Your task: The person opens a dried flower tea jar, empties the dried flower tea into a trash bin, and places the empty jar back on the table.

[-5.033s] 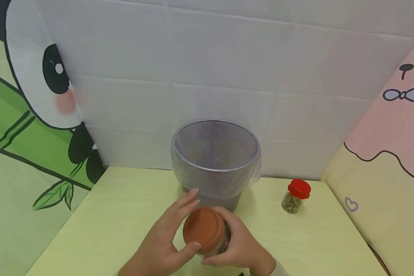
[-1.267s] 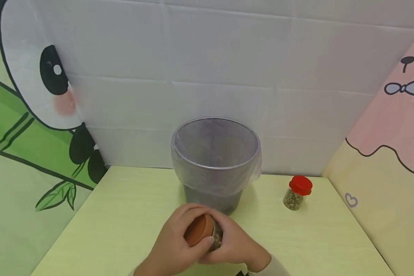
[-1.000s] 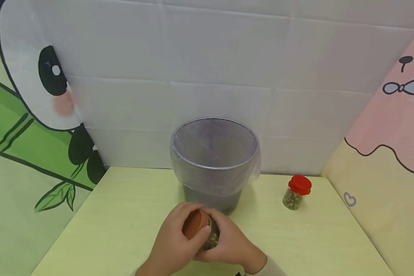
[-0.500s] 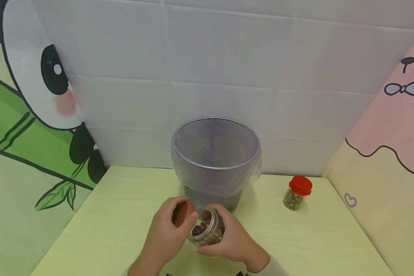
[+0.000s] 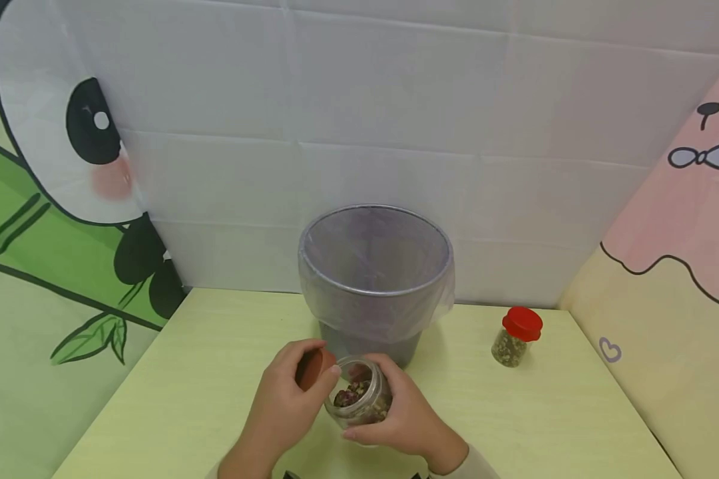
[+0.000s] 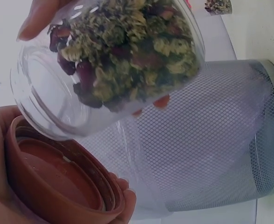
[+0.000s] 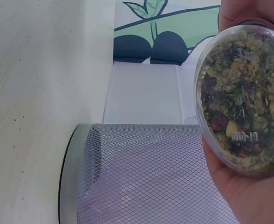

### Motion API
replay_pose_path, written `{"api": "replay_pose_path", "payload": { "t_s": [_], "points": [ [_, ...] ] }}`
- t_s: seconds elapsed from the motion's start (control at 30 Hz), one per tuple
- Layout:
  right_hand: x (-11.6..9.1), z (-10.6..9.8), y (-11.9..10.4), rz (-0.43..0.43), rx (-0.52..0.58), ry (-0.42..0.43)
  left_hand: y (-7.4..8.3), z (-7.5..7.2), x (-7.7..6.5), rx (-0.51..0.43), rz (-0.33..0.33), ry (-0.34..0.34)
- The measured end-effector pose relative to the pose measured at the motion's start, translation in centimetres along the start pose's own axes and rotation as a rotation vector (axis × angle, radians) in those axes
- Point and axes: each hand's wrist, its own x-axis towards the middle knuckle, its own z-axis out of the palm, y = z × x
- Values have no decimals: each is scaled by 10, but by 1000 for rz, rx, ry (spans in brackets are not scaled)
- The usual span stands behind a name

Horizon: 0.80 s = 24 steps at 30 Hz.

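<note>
My right hand (image 5: pixel 410 412) grips a clear jar (image 5: pixel 371 402), tilted with its mouth toward the left hand. Dried flowers and reddish buds (image 6: pixel 123 51) fill much of the jar in the left wrist view; its round base (image 7: pixel 244 102) faces the right wrist camera. A brown-orange screw lid (image 6: pixel 62 172) is off the jar, its hollow inner side showing. My left hand (image 5: pixel 284 396) holds that lid (image 5: pixel 315 369) between thumb and fingers, just left of the jar mouth. Both hands are in front of a mesh bin (image 5: pixel 374 332).
A clear plastic bag (image 5: pixel 371 313) lines the mesh bin and folds over its rim. To the right on the pale yellow table (image 5: pixel 216 372) stands a small jar with a red lid (image 5: pixel 522 324). A white wall sheet (image 5: pixel 383 100) rises behind.
Both hands were round the lidded jar; the lid has come off and moved left with my left hand. The jar is now open, its contents showing. Bin and red-lidded jar stay put.
</note>
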Motion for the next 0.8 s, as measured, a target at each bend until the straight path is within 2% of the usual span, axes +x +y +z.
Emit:
{"api": "replay_pose_path", "payload": {
  "t_s": [0.2,0.5,0.8],
  "points": [
    [0,-2,0,-54,-20,29,-4,-4,4,26,6,21],
    [-1,-3,-4,17,-34,70,-17,-10,15,91,13,68],
    [1,-4,-2,-89,-11,72,-28,-24,25,145,18,105]
  ]
}}
